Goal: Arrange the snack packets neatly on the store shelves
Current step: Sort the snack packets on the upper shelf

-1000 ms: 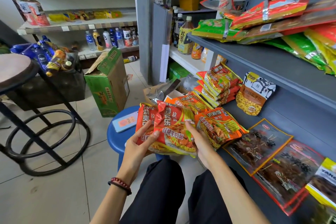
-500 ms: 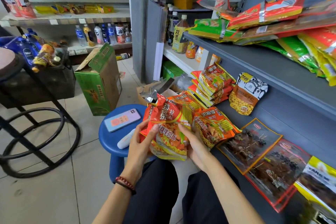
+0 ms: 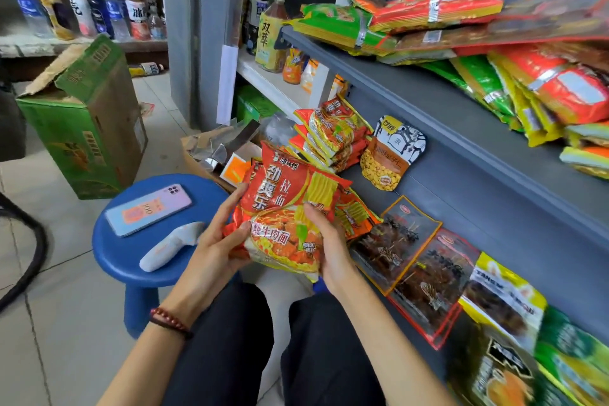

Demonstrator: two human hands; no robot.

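Note:
I hold a stack of red and orange noodle packets (image 3: 283, 208) in front of me, over my lap. My left hand (image 3: 214, 241) grips its left edge, thumb on the front. My right hand (image 3: 326, 241) grips its right edge. On the lower grey shelf (image 3: 461, 208) to the right lies another pile of the same packets (image 3: 333, 135), a yellow and black nut packet (image 3: 389, 155), dark clear-fronted packets (image 3: 398, 241) and more snack packets toward me. The upper shelf (image 3: 428, 89) carries a loose heap of green and red packets (image 3: 445, 10).
A blue stool (image 3: 131, 257) at my left knee bears a phone (image 3: 148, 209) and a white handheld tool (image 3: 171, 245). An open green carton (image 3: 85, 128) stands on the floor behind it. A small open box (image 3: 214, 155) sits by the shelf end. Drink bottles (image 3: 99, 13) fill the far shelves.
The held packets have been gathered tighter and raised a little, and both hands have closed in on their sides. My view has dropped toward the stool and shelf.

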